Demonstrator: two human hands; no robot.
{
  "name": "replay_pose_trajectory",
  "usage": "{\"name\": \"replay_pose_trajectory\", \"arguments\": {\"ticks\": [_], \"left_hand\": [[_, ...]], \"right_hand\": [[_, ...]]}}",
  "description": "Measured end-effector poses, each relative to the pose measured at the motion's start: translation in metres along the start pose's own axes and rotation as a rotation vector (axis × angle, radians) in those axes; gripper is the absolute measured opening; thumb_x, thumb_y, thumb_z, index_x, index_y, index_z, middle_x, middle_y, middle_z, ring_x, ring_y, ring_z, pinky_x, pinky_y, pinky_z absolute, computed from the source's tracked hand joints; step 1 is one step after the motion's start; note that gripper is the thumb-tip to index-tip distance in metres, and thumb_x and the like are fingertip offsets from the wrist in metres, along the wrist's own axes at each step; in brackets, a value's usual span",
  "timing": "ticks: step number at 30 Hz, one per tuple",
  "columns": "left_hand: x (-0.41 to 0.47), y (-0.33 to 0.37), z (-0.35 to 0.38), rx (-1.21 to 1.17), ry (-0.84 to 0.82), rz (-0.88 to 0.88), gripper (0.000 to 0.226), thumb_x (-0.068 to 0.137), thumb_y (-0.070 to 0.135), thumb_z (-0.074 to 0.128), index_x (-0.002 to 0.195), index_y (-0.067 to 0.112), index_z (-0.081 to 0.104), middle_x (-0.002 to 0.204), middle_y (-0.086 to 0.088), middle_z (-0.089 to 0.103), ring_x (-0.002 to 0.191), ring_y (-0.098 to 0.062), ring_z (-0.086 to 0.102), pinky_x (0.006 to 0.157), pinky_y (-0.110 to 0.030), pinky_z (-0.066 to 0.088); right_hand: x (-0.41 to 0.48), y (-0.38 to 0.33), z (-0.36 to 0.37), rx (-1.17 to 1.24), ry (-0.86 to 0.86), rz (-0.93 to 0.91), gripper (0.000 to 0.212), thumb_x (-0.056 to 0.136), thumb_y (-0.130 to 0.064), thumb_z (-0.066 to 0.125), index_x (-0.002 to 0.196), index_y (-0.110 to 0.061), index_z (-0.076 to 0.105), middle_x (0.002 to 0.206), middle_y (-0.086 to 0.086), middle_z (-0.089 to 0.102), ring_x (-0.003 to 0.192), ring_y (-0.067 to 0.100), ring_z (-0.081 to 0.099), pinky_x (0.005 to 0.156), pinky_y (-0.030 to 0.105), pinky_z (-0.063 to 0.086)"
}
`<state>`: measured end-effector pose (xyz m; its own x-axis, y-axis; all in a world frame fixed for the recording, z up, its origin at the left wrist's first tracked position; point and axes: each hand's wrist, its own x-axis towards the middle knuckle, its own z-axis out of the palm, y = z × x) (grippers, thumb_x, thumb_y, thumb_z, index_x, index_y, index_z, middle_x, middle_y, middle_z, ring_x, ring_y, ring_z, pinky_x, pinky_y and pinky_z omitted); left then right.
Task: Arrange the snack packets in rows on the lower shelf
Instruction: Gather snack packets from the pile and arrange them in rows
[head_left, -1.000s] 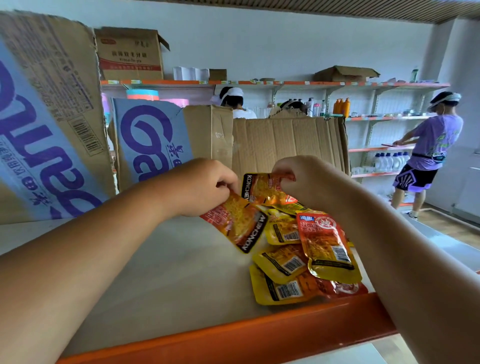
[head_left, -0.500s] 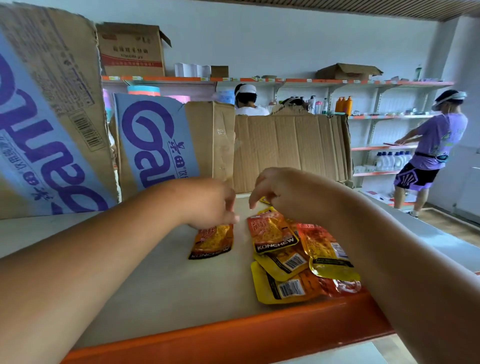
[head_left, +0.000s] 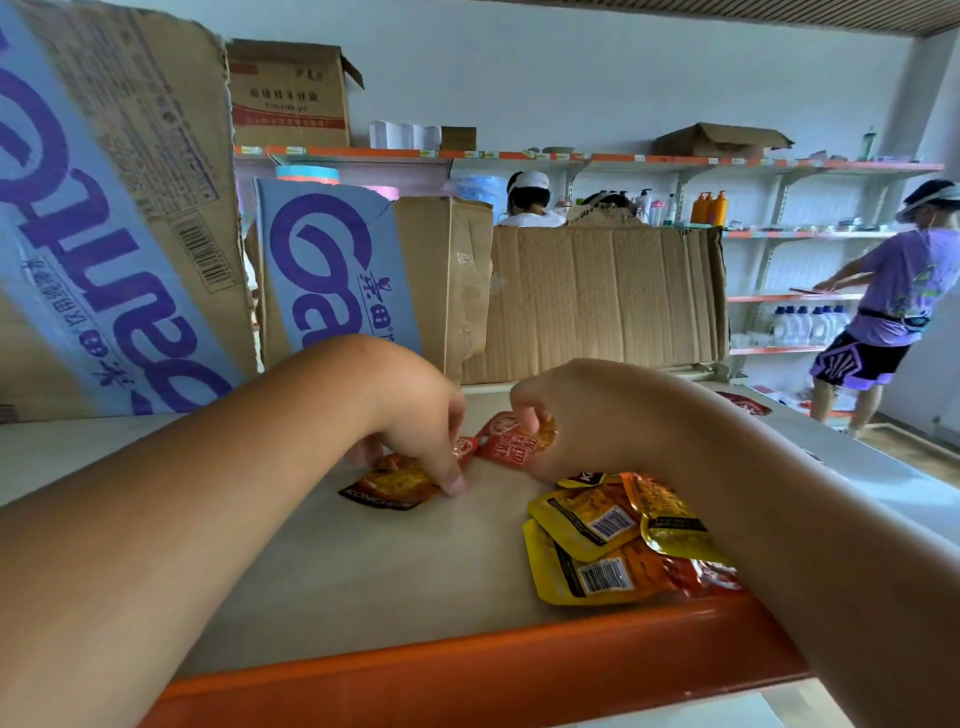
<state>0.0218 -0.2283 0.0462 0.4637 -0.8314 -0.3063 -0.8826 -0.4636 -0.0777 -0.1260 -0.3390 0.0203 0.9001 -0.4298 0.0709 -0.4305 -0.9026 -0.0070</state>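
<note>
Snack packets (head_left: 613, 540) piled lower right on pale shelf (head_left: 337, 582), orange front lip (head_left: 467, 675).
Centre frame: left hand (head_left: 410, 415) pinches an orange packet (head_left: 395, 483); right hand (head_left: 587, 415) pinches a red packet (head_left: 511, 441) just beside it. Cardboard boxes (head_left: 597, 301) behind; shop shelving (head_left: 779, 296) and person in purple (head_left: 898, 291) at right.

Location type: retail shop, stocking in progress. Indicators:
- A display shelf (head_left: 467, 670) with an orange front edge.
- Matching wall shelving (head_left: 779, 297) in tiers along the rear wall, with small labels on the top edge.
- Orange bottles (head_left: 709, 208) and white bottles (head_left: 805, 325) lined up on those tiers.
- Printed cardboard cartons (head_left: 130, 208) standing on the shelf.
- Barcoded snack packets (head_left: 597, 525).
- A person in a purple shirt (head_left: 898, 291) reaching to a wall shelf.
</note>
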Motion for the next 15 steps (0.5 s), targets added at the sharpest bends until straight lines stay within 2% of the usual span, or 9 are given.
{"name": "replay_pose_trajectory", "arguments": {"ticks": [3, 8, 12, 15], "left_hand": [[0.001, -0.005, -0.001, -0.014, 0.010, 0.029, 0.047, 0.080, 0.051, 0.084, 0.118, 0.035, 0.060, 0.108, 0.005, 0.057, 0.084, -0.015, 0.066, 0.059, -0.024, 0.057], [0.002, -0.006, -0.001, 0.045, 0.075, 0.101, 0.043, 0.081, 0.043, 0.084, 0.117, 0.039, 0.060, 0.105, 0.009, 0.056, 0.086, -0.012, 0.061, 0.062, -0.025, 0.052], [0.001, -0.006, -0.005, 0.047, 0.204, 0.137, 0.035, 0.085, 0.038, 0.077, 0.116, 0.038, 0.058, 0.096, 0.015, 0.055, 0.082, -0.007, 0.055, 0.062, -0.026, 0.046], [-0.001, -0.011, -0.010, 0.005, 0.366, 0.162, 0.036, 0.084, 0.037, 0.075, 0.116, 0.040, 0.059, 0.102, 0.014, 0.060, 0.086, -0.006, 0.056, 0.073, -0.030, 0.052]], "right_hand": [[0.003, 0.001, 0.002, 0.033, -0.062, 0.013, 0.037, 0.074, -0.056, 0.073, 0.103, -0.040, 0.057, 0.112, -0.010, 0.060, 0.099, 0.016, 0.058, 0.084, 0.041, 0.054], [0.002, 0.006, 0.000, 0.085, -0.032, 0.005, 0.034, 0.076, -0.041, 0.077, 0.104, -0.038, 0.058, 0.113, -0.009, 0.062, 0.102, 0.016, 0.059, 0.086, 0.042, 0.054], [0.002, 0.017, 0.000, 0.222, 0.118, 0.022, 0.034, 0.071, -0.044, 0.079, 0.099, -0.036, 0.060, 0.109, -0.012, 0.063, 0.099, 0.013, 0.062, 0.084, 0.042, 0.056], [0.002, 0.026, -0.002, 0.286, 0.249, 0.027, 0.032, 0.074, -0.041, 0.081, 0.097, -0.034, 0.060, 0.102, -0.013, 0.063, 0.089, 0.007, 0.060, 0.071, 0.032, 0.051]]}}
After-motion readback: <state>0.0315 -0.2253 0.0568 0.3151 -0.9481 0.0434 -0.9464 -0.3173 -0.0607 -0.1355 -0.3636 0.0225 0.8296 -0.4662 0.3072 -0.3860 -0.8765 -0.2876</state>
